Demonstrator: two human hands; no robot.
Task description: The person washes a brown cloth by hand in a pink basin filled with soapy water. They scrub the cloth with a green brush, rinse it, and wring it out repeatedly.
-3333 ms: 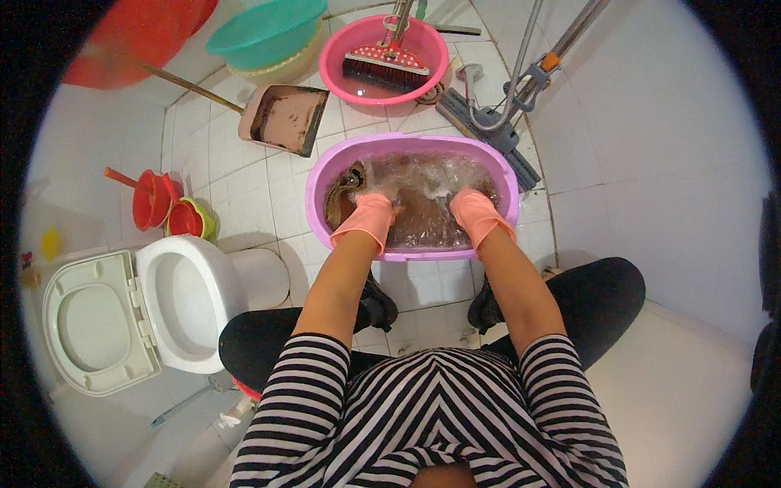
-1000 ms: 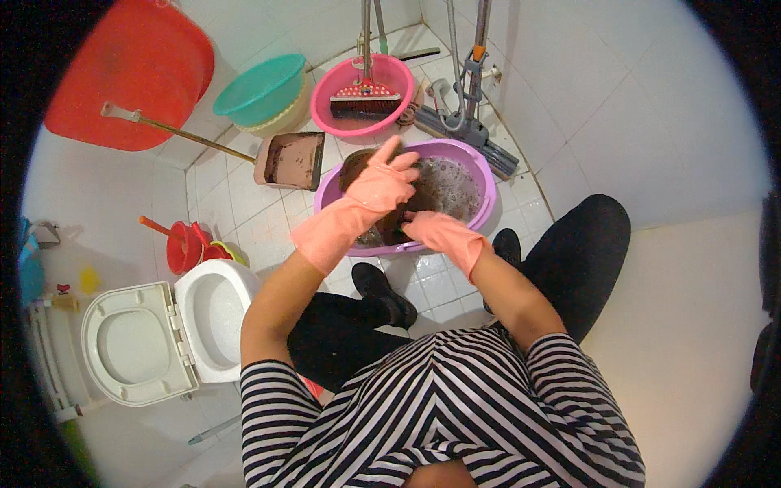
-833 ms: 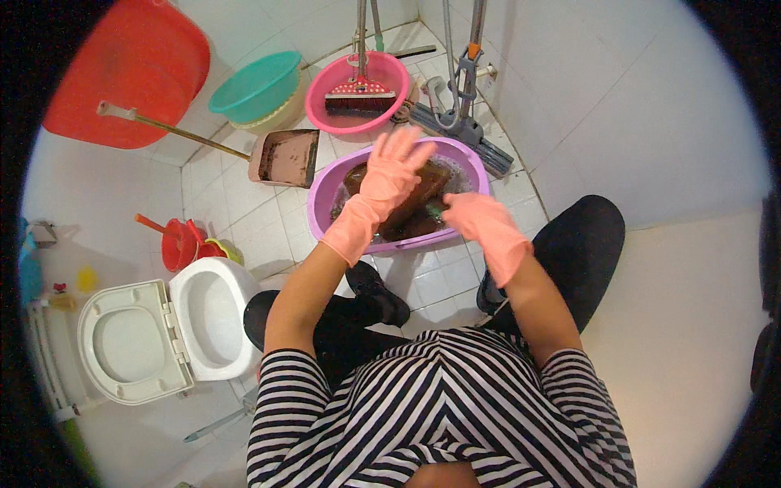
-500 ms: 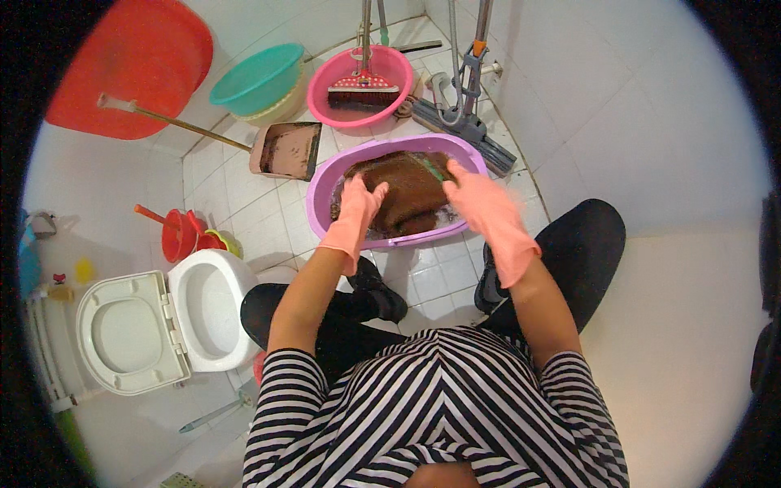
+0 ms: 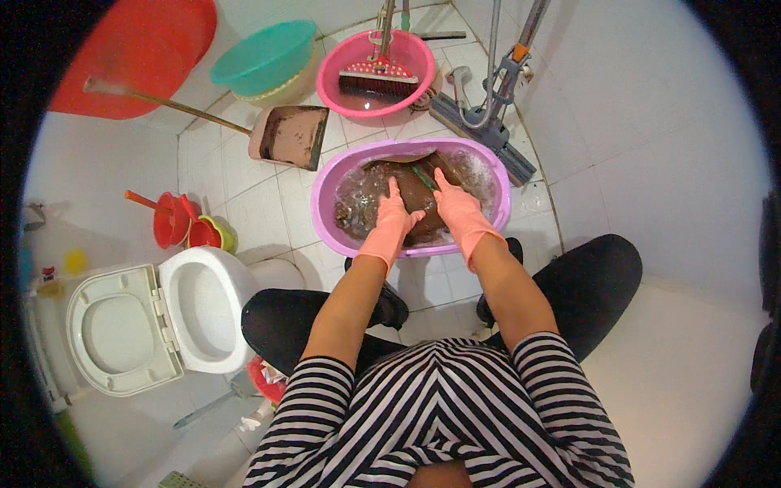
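A purple tub (image 5: 323, 195) of soapy, murky water stands on the floor before me. In it lies a brown mat or thick cloth (image 5: 416, 202), partly under water. My left hand (image 5: 394, 220), in a pink rubber glove, rests on the brown piece with thumb and fingers apart. Close beside it on the right, my right hand (image 5: 455, 208), gloved alike, closes around a slim green tool (image 5: 424, 177), seemingly a brush, against the brown piece. Most of that tool is hidden by the glove and water.
Beyond the tub are a pink basin (image 5: 325, 77) with a broom (image 5: 379, 71), a grey mop (image 5: 480, 130) and a dustpan (image 5: 289, 137). To the left stand a toilet (image 5: 207, 305), a red dipper (image 5: 169, 221) and a small red bin (image 5: 264, 381). Walls rise on both sides.
My hands have come closer together, the left moving right and the right inward. The brown piece has shifted and bunched toward the right, exposing bubbly water on the tub's left.
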